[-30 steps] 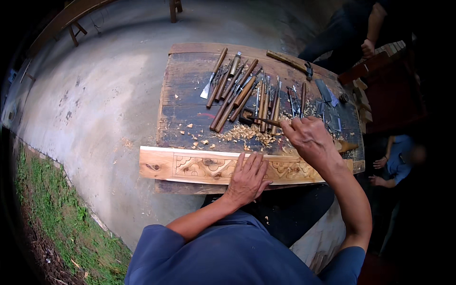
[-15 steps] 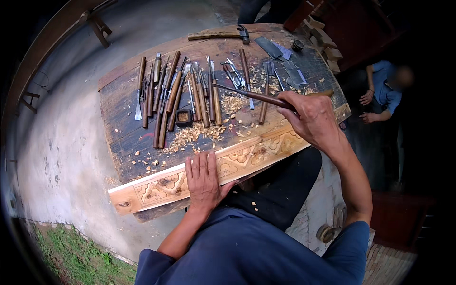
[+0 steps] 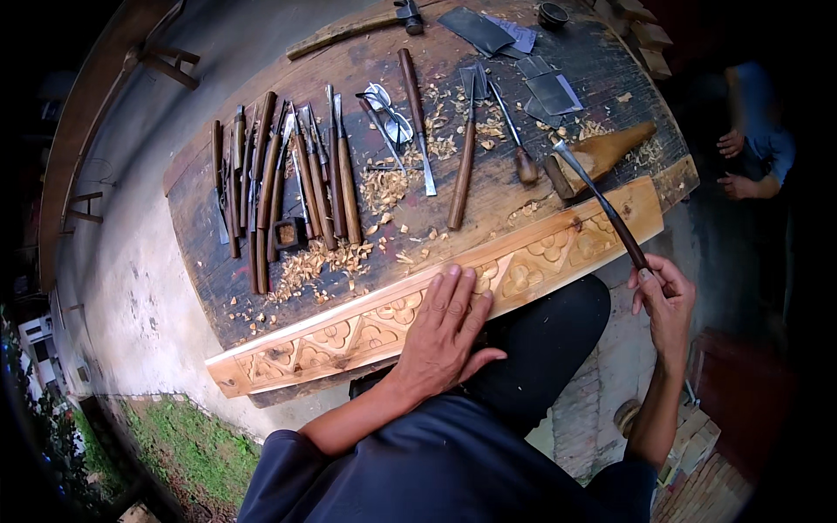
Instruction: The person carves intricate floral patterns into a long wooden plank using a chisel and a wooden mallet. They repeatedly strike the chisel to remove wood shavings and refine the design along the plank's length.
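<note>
The carved board (image 3: pixel 523 277) lies aslant along the near edge of the worktop (image 3: pixel 366 70), its middle partly hidden by the left hand (image 3: pixel 443 336), so the pattern beneath the palm and fingers cannot be read. Tools with wooden handles (image 3: pixel 344 192) overlap in a row at the left, too closely crossed to count, and some of their blades disappear under others. The hammer (image 3: pixel 344 37) has its head right at the upper edge of the view, and the worktop's far side runs out of sight there. Another person at the right sinks into shadow; their hands (image 3: pixel 739 186) show, but much of the body is hard to make out. The left hand is opened flat, fingers extended and thumb spread, resting on the board. The right hand (image 3: pixel 664 301) is closed around the handle end of a chisel (image 3: pixel 610 207), fingers curled, beyond the board's near edge; the very butt is hidden in its grasp. The chisel's shaft crosses above the board's right end, and its blade reaches beside a tapered wooden mallet (image 3: pixel 610 155); whether the two touch cannot be told. Shavings (image 3: pixel 318 266) lie around a small dark square cup (image 3: pixel 288 234), whose contents are too small to identify.
</note>
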Demonstrator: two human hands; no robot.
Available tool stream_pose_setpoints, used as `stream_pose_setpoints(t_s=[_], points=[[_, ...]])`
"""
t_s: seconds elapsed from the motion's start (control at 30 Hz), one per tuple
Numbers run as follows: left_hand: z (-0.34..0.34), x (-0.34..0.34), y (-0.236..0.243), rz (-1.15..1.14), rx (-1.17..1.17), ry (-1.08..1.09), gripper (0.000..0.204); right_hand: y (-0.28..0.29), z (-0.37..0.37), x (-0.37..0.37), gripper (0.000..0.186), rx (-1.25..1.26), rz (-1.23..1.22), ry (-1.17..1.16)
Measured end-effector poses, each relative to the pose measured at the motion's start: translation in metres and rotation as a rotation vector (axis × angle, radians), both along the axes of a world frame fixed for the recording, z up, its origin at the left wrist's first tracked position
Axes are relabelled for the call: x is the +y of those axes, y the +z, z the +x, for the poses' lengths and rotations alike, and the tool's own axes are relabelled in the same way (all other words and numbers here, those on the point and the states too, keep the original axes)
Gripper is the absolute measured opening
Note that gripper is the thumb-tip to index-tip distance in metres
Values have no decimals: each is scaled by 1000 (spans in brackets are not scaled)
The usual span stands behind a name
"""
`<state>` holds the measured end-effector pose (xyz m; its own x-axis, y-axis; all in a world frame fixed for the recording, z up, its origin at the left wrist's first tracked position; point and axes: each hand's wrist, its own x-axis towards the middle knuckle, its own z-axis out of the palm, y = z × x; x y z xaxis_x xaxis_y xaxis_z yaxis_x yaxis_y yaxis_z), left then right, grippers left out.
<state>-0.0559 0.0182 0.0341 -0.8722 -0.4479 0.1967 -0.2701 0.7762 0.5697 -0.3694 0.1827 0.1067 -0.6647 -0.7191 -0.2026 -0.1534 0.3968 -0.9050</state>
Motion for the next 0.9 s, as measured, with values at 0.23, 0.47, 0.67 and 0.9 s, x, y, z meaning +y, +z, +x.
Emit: stream_pose_setpoints(t_s=[0.23, 0.47, 0.67, 0.9], points=[[-97, 16, 9, -219, 600, -546, 36, 15, -30, 6, 34, 92, 189, 382], [-146, 6, -16, -148, 459, -302, 50, 7, -56, 0, 31, -9, 166, 581], [-150, 5, -18, -180, 391, -245, 53, 1, -58, -21, 38, 67, 141, 683], [-153, 4, -21, -179, 359, -205, 46, -1, -64, -31, 39, 53, 134, 711]])
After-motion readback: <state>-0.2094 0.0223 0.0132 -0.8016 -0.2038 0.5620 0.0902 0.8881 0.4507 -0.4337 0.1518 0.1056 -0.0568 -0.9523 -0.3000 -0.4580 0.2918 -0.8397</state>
